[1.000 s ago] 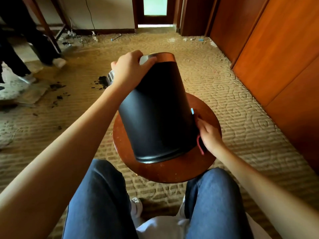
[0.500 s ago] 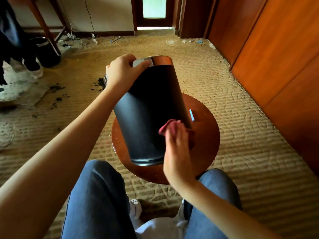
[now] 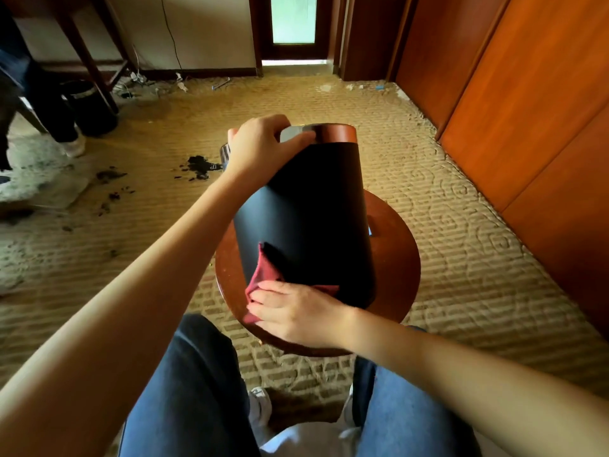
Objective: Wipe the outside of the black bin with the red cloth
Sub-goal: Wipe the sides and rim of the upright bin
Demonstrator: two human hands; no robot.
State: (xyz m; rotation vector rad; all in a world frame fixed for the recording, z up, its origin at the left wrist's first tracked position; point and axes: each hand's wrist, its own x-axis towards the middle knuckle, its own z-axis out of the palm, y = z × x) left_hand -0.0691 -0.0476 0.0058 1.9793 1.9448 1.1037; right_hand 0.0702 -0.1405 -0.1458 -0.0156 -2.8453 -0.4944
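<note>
No legible text in view

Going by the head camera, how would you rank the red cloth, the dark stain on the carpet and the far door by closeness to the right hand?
1. red cloth: pressed under the right hand, against the black bin.
2. dark stain: on the carpet, beyond the bin's left.
3. door: at the room's far end.
</note>
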